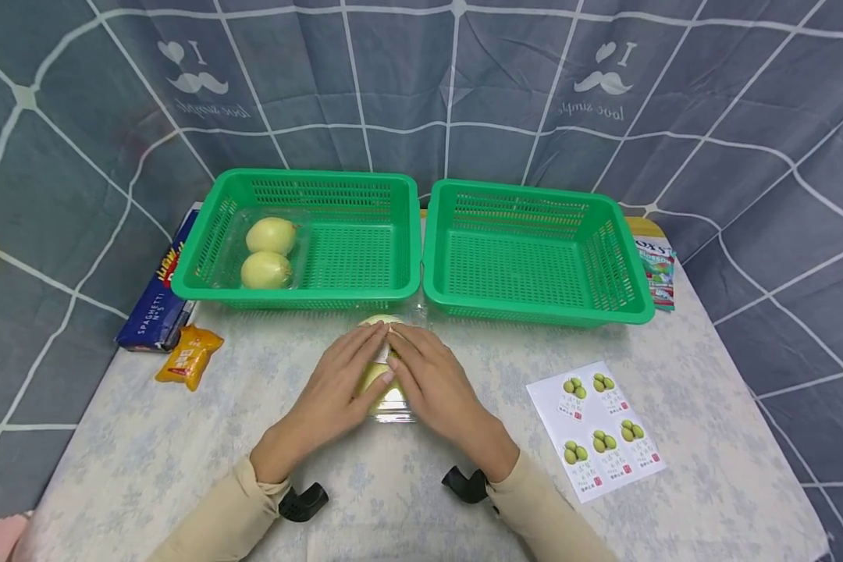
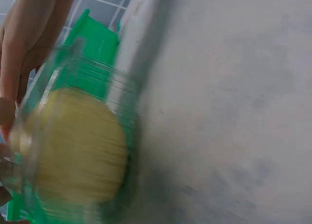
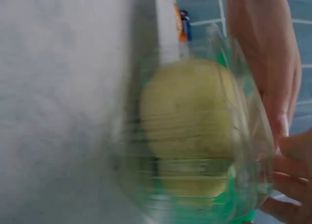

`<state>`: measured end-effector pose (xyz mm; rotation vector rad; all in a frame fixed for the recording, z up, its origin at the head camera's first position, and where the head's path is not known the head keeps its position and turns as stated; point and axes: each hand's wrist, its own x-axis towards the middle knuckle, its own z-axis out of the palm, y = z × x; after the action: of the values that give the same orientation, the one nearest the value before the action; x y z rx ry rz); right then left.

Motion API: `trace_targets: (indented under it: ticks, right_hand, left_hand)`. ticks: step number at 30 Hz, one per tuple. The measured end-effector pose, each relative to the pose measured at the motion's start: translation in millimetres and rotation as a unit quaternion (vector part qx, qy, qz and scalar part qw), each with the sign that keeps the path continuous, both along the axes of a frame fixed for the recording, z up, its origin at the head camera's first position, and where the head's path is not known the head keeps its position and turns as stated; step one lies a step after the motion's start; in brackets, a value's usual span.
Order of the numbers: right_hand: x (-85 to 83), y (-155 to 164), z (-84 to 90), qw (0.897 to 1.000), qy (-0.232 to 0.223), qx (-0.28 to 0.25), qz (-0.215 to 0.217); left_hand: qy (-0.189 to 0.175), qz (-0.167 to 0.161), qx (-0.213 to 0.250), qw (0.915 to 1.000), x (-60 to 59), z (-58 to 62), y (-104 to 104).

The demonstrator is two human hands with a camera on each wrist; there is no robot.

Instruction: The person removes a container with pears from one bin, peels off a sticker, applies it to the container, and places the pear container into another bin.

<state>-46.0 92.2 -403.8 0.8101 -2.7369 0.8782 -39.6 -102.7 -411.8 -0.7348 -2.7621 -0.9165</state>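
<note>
Hands, left [image 1: 340,382] and right [image 1: 432,378], lie flat-fingered over a clear fruit box [image 1: 391,402], hiding most of it.

Under the left hand [image 1: 340,382] and right hand [image 1: 432,378] the clear fruit pack [image 1: 386,402] was mostly hidden, both wrist views were smeared with blur, the print on the sticker sheet [image 1: 597,429] right of the right hand was too small to read, and the forearms were cut off below.
</note>
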Motion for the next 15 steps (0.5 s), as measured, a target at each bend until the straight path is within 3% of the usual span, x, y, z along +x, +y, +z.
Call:
trace_targets:
  ticks: [3, 5, 10, 15]
  right_hand:
    - [6.7, 0.9, -5.0, 0.998, -0.029, 0.054, 0.027]
    - [9.2, 1.2, -7.7, 0.996, -0.049, 0.073, 0.027]
    - [12.1, 2.2, -13.2, 0.993, -0.073, 0.092, 0.011]
    - [15.7, 10.9, -15.6, 0.993, -0.088, 0.073, -0.033]
  left_hand:
    - [-0.017, -0.008, -0.085, 0.9962, 8.0, -6.7, -0.6]
    - [-0.022, -0.003, -0.118, 0.9927, 11.0, -8.8, -0.9]
    - [-0.016, 0.018, -0.153, 0.9879, 15.7, -10.8, -4.9]
    - [-0.028, 0.049, -0.162, 0.9851, 17.7, -8.6, -14.1]
